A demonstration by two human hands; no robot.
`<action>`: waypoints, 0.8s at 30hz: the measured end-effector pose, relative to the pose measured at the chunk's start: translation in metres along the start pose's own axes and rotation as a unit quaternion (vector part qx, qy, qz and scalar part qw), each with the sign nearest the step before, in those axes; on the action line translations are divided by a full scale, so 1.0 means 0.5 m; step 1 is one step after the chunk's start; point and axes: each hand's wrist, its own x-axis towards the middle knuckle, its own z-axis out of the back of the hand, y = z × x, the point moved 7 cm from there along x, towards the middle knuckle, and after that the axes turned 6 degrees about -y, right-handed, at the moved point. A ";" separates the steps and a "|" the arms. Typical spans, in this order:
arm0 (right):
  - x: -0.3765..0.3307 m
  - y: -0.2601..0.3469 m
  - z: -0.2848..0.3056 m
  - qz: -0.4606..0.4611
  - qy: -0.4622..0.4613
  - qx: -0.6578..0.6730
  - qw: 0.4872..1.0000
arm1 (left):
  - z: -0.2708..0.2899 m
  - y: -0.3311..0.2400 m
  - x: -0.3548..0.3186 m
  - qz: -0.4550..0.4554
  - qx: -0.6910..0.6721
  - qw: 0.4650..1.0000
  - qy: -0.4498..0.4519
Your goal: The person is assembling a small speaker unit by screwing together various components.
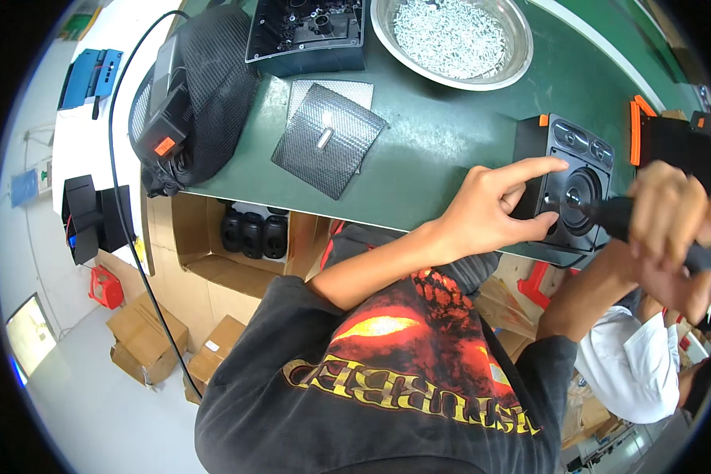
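Dark T-shirt (pixel 387 387) fabric with a red and yellow print fills the lower middle of my view, nearest the camera. Beyond it, I find the speaker unit (pixel 600 167) at the near right part of the green counter (pixel 426 150), close to its edge, its round cone facing up toward me. It lies just right of the left hand (pixel 502 204) and left of the right hand (pixel 667 213), so both flank it. I see the left hand with thumb and forefinger spread wide in a C, their tips over the left part of the speaker's front; I cannot tell how firmly they press. The right hand, blurred, is curled tightly around a dark handheld tool (pixel 613 217), whose narrow end points left across the cone; I cannot make out exactly where its tip meets the unit.

Farther up the counter I have a metal bowl (pixel 452 83) heaped with small silvery pieces (pixel 449 39), a black plastic housing (pixel 306 57) left of it, and textured grey sheets (pixel 308 158) lying overlapped below the housing. A black mesh bag (pixel 225 87) sits at the counter's left end, beside a power adapter (pixel 166 122).
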 end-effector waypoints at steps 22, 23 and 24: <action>-0.131 0.010 0.005 0.012 -0.127 -0.054 0.990 | -0.023 0.045 -0.066 0.100 -0.110 0.989 0.000; -0.131 0.008 0.002 0.010 -0.123 -0.065 0.990 | -0.026 0.047 -0.066 0.107 -0.124 0.986 0.004; -0.129 0.005 0.000 0.005 -0.121 -0.083 0.989 | -0.027 0.045 -0.067 0.104 -0.119 0.987 0.006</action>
